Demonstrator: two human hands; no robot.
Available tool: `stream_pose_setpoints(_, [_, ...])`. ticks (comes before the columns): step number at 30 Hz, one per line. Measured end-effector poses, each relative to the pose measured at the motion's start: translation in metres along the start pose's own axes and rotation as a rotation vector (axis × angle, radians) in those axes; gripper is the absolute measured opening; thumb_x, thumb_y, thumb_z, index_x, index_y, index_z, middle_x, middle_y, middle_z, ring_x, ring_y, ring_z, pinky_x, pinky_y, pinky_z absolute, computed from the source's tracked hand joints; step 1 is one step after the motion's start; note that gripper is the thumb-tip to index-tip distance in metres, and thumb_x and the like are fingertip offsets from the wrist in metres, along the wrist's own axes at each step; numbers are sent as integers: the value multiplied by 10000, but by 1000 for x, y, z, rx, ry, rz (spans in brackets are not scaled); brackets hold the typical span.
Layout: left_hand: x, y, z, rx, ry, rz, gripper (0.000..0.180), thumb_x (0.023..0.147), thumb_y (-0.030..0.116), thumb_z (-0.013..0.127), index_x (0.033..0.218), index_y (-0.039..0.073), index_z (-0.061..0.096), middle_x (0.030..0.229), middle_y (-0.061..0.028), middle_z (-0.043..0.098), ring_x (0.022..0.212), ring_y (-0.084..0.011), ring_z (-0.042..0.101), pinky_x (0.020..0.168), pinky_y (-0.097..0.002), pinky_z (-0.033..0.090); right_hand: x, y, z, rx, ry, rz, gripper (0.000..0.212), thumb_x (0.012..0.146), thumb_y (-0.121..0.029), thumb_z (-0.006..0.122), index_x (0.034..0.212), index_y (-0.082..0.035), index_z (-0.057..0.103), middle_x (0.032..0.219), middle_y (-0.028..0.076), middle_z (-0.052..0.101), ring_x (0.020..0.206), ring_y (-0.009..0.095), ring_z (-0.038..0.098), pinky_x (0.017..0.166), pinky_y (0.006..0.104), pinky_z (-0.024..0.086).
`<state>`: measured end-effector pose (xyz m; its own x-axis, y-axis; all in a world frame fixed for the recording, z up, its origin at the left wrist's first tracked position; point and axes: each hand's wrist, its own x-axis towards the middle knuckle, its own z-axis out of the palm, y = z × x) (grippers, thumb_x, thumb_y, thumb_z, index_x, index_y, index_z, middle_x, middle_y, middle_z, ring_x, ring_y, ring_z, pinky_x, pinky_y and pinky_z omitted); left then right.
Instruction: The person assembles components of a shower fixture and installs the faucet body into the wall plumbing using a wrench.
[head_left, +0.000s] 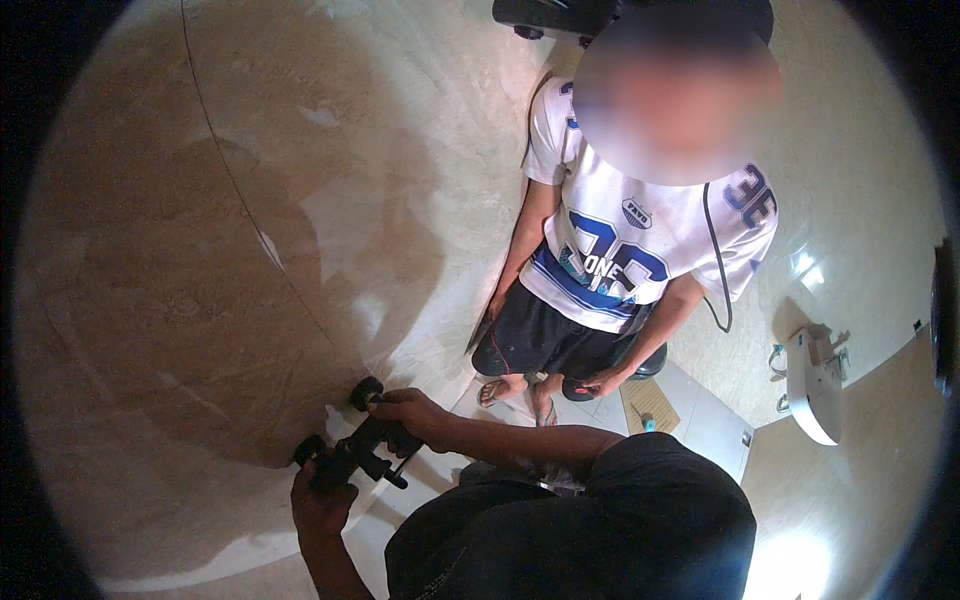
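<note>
Black, the tool (352, 456) sits lower left of centre in the frame, against or just off the wall (150, 320), left grip (322, 500) and right grip (420, 416) both clamped on it, apparently positioning it, the next move likely needing even two-handed control.

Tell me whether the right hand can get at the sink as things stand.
Probably not: the right hand is gripping the black tool at the left, while the sink sits far over on the right. It would likely need to let go and move across first.
</note>
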<state>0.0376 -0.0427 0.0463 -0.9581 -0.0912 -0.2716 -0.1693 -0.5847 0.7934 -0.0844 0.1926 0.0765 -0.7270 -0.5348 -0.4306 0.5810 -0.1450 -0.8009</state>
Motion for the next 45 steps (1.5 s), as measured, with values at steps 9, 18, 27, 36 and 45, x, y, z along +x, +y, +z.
stream_pose_setpoints(9, [-7, 9, 20, 18, 203, -79, 333, 899, 323, 725, 1138, 104, 646, 1041, -37, 717, 924, -160, 663, 557, -345, 412, -4, -5, 0, -59, 11, -9, 349, 998, -319, 645, 1103, 13, 632, 821, 98, 681, 550, 174, 617, 462, 324, 543])
stream_pose_setpoints(18, [-6, 13, 21, 155, 419, -113, 325, 918, 336, 723, 1049, 45, 663, 890, -44, 667, 685, -142, 569, 522, -292, 340, 8, 11, -5, -120, 14, -57, 352, 998, -315, 638, 1076, 28, 632, 816, 99, 678, 587, 188, 637, 512, 363, 563])
stream_pose_setpoints(27, [-17, 24, 58, 151, 338, -142, 505, 1000, 329, 631, 1336, -37, 541, 1257, -168, 622, 1164, -300, 608, 996, -481, 528, 11, 14, -25, -238, -88, -190, 410, 1061, -359, 466, 1116, 28, 590, 879, 175, 673, 696, 280, 691, 634, 406, 577])
stream_pose_setpoints(36, [-30, -14, 54, 137, 257, 5, 540, 983, 326, 673, 1291, -85, 507, 1258, -194, 628, 1185, -297, 627, 1041, -422, 547, -3, 12, -15, 80, -8, 0, 424, 1071, -297, 382, 1162, 75, 564, 957, 229, 690, 785, 326, 719, 706, 427, 605])
stream_pose_setpoints(45, [-21, -35, 45, 0, 239, 123, 510, 1026, 313, 609, 1330, -76, 479, 1271, -186, 627, 1173, -298, 638, 1012, -383, 559, 9, 38, -24, 166, 19, 19, 486, 1096, -394, 397, 1139, 41, 608, 955, 159, 670, 816, 241, 623, 787, 370, 493])
